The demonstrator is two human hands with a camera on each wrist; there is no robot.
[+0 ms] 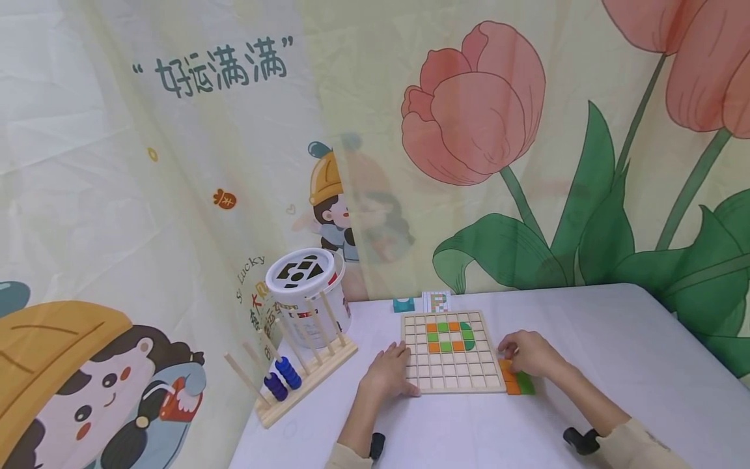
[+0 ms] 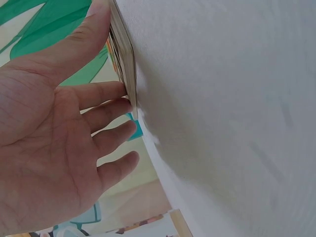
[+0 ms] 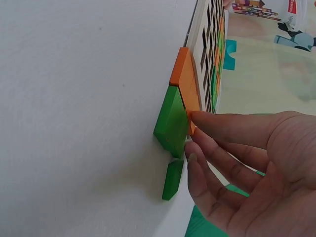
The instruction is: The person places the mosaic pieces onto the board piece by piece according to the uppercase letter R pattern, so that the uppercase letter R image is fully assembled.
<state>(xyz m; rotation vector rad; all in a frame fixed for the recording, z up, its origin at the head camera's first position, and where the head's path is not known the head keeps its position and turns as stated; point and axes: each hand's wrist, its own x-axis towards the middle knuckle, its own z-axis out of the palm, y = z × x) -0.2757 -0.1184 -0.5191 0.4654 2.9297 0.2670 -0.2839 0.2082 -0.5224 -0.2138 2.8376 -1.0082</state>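
A square wooden grid board point(image 1: 455, 378) lies on the table, with orange and green tiles point(image 1: 450, 337) set in a ring in its upper middle. My left hand point(image 1: 387, 372) rests against the board's left edge, its thumb near the front corner. In the left wrist view the fingers point(image 2: 106, 94) are fairly straight and touch the wooden edge. Beside the board's right edge lie loose orange tiles point(image 1: 512, 384) and green tiles point(image 1: 525, 384). My right hand point(image 1: 530, 352) is at their far end. The right wrist view shows its thumb and fingertips around the end of an orange tile point(image 3: 185, 74).
Left of the board stands a wooden peg rack point(image 1: 328, 358) with blue beads on two of its pegs. Behind it is a white bucket point(image 1: 305, 306) with a shape-hole lid. A teal piece point(image 1: 403, 305) and a pattern card point(image 1: 436, 301) lie beyond the board, near a printed curtain.
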